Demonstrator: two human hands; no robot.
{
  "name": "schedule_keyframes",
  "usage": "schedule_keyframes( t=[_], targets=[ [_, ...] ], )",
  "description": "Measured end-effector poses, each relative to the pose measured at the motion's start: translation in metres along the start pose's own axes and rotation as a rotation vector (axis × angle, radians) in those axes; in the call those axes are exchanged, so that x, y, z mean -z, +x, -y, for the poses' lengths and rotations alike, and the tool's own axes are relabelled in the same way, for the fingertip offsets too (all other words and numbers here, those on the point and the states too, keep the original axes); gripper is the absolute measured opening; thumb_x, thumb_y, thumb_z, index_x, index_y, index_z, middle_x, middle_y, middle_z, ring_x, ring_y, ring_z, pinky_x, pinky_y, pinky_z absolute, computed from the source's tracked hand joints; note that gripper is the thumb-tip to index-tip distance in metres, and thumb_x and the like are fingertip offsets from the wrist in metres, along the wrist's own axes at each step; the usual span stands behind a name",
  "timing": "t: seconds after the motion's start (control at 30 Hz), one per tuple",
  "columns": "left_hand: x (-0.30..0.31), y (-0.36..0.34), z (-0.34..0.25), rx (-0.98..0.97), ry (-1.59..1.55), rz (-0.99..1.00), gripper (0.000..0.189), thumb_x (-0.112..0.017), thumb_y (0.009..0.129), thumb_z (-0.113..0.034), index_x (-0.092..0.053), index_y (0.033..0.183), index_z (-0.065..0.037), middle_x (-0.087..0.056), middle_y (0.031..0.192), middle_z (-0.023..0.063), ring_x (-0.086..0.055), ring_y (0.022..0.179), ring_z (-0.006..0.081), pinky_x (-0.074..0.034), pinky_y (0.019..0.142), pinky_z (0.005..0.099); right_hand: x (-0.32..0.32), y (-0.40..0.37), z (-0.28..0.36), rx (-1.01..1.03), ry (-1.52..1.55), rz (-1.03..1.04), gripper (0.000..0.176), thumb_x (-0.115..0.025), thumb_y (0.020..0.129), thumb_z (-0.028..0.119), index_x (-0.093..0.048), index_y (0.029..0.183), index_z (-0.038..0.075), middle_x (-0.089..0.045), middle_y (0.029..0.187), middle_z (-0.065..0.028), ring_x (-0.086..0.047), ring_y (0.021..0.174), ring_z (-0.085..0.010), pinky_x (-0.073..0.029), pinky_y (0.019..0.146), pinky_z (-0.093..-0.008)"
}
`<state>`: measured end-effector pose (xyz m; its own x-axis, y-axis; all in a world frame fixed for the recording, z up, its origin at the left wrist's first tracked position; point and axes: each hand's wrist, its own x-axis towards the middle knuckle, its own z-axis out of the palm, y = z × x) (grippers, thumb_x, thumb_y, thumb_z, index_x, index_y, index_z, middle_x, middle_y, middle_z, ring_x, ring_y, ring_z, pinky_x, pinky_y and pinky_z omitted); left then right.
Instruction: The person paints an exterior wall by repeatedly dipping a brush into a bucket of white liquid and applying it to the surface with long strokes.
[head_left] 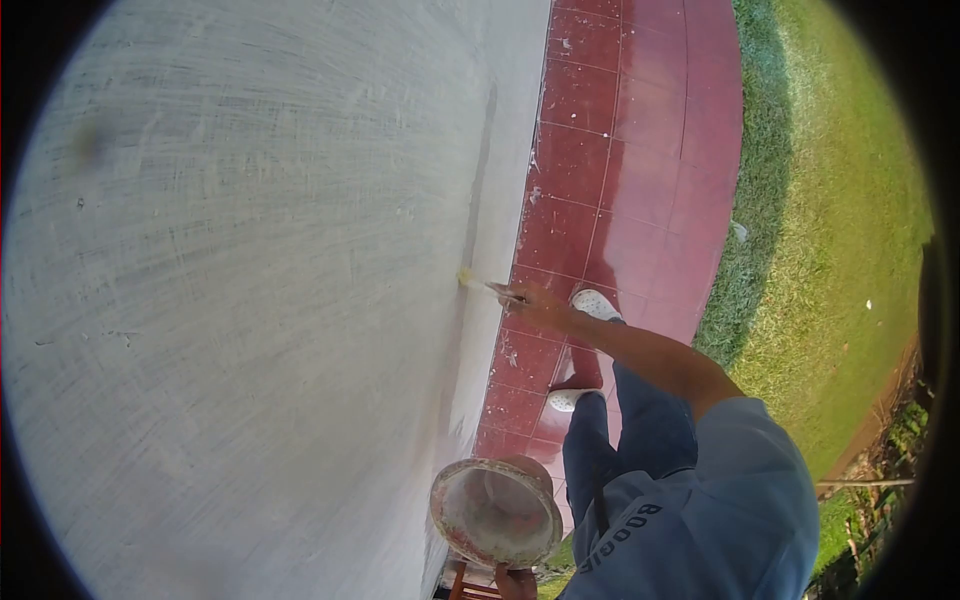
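My right hand (pixel 535 303) reaches out to the wall, its fingers wrapped round the handle of a paintbrush (pixel 479 284). The pale yellowish bristles meet the lower part of the grey-white wall (pixel 270 250), at a darker band that runs along it. At the bottom of the view my left hand (pixel 516 582) grips the rim of a paint-smeared bucket (pixel 438 508). Its open mouth faces me, with whitish and reddish stains on the inside. Much of the left hand is hidden below the bucket.
Glossy red floor tiles (pixel 570 150) with white specks run along the foot of the wall. My white shoes (pixel 596 304) stand on them. Beyond the curved floor edge lies grass (pixel 840 200). A brown wooden piece (pixel 470 590) shows partly beneath the bucket.
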<state>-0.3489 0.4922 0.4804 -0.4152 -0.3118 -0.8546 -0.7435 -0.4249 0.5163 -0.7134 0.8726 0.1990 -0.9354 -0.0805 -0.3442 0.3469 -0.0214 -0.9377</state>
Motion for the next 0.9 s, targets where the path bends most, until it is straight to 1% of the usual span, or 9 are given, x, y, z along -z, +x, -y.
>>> schedule_keyframes(
  t=[0.03,0.13,0.23,0.33,0.43,0.63,0.8,0.83,0.9],
  targets=[
    [-0.005,-0.004,-0.004,-0.002,0.001,-0.003,0.064,-0.056,0.082,-0.02,-0.039,0.143,-0.011,-0.048,0.141,0.0094,-0.047,0.128,0.0272,-0.042,0.101,0.0542,-0.011,-0.027,-0.009,0.013,-0.061,0.337,0.044,-0.055,0.099,0.032,-0.055,0.136,0.008,-0.066,0.088,-0.01,-0.057,0.077,-0.018,-0.048,0.071,-0.035],
    [-0.014,-0.012,-0.027,0.265,-0.156,-0.171,0.063,-0.056,0.083,-0.019,-0.039,0.142,-0.007,-0.048,0.14,0.0108,-0.047,0.128,0.0273,-0.042,0.103,0.054,-0.041,-0.051,-0.036,0.124,-0.121,0.661,0.039,-0.055,0.099,0.031,-0.06,0.131,0.01,-0.069,0.102,-0.0141,-0.062,0.084,-0.0219,-0.049,0.079,-0.0359],
    [-0.018,-0.009,-0.02,-0.002,0.026,-0.188,0.063,-0.057,0.084,-0.02,-0.038,0.142,-0.005,-0.048,0.14,0.0125,-0.047,0.129,0.0283,-0.041,0.104,0.0531,0.022,-0.005,0.013,-0.067,-0.123,0.462,0.037,-0.055,0.099,0.027,-0.06,0.133,0.014,-0.065,0.084,-0.0076,-0.057,0.079,-0.0172,-0.046,0.076,-0.0355],
    [-0.018,-0.007,-0.016,0.01,-0.006,-0.134,0.063,-0.057,0.084,-0.021,-0.038,0.143,-0.005,-0.048,0.14,0.0127,-0.047,0.129,0.0286,-0.041,0.104,0.0526,0.124,0.072,0.038,-0.071,0.026,0.129,0.038,-0.059,0.097,0.02,-0.058,0.135,0.016,-0.05,0.064,0.0039,-0.037,0.049,-0.0051,-0.032,0.045,-0.0228],
    [-0.014,-0.008,-0.017,0.011,-0.011,-0.098,0.064,-0.057,0.084,-0.021,-0.037,0.143,-0.005,-0.048,0.141,0.0129,-0.047,0.129,0.0288,-0.041,0.104,0.0522,0.195,0.104,0.048,-0.009,0.357,-0.26,0.04,-0.057,0.097,0.021,-0.055,0.137,0.014,-0.046,0.067,0.0039,-0.034,0.05,-0.005,-0.032,0.044,-0.0232],
    [0.002,-0.002,-0.005,-0.004,-0.027,-0.047,0.065,-0.058,0.085,-0.022,-0.037,0.143,-0.005,-0.048,0.141,0.0135,-0.047,0.129,0.0295,-0.041,0.105,0.0516,0.127,0.111,0.029,0.159,0.663,-0.781,0.045,-0.05,0.101,0.023,-0.045,0.145,0.011,-0.04,0.068,0.0064,-0.032,0.052,-0.0029,-0.031,0.045,-0.0207],
    [-0.02,-0.007,-0.005,0.041,-0.069,-0.111,0.066,-0.059,0.083,-0.021,-0.038,0.144,-0.006,-0.047,0.141,0.0136,-0.048,0.128,0.0304,-0.041,0.105,0.0519,-0.112,-0.013,-0.004,-0.121,0.336,-0.235,0.051,-0.044,0.103,0.028,-0.036,0.148,0.006,-0.063,0.099,-0.0148,-0.053,0.078,-0.0154,-0.046,0.078,-0.0297],
    [-0.027,-0.007,-0.005,0.039,-0.067,-0.109,0.066,-0.059,0.083,-0.021,-0.038,0.144,-0.006,-0.047,0.141,0.0136,-0.048,0.128,0.0304,-0.041,0.105,0.0519,-0.124,-0.044,-0.005,-0.253,0.262,0.089,0.05,-0.044,0.103,0.028,-0.036,0.149,0.01,-0.066,0.113,-0.022,-0.063,0.095,-0.023,-0.048,0.088,-0.0344],
    [-0.031,-0.009,-0.003,0.01,-0.172,-0.172,0.063,-0.056,0.076,-0.007,-0.044,0.137,0.001,-0.053,0.136,0.0141,-0.049,0.126,0.0292,-0.038,0.108,0.0479,-0.136,-0.08,-0.019,0.039,0.062,0.561,0.043,-0.047,0.102,0.028,-0.048,0.143,0.016,-0.064,0.121,-0.0217,-0.064,0.105,-0.0288,-0.048,0.093,-0.0408]
  ],
)
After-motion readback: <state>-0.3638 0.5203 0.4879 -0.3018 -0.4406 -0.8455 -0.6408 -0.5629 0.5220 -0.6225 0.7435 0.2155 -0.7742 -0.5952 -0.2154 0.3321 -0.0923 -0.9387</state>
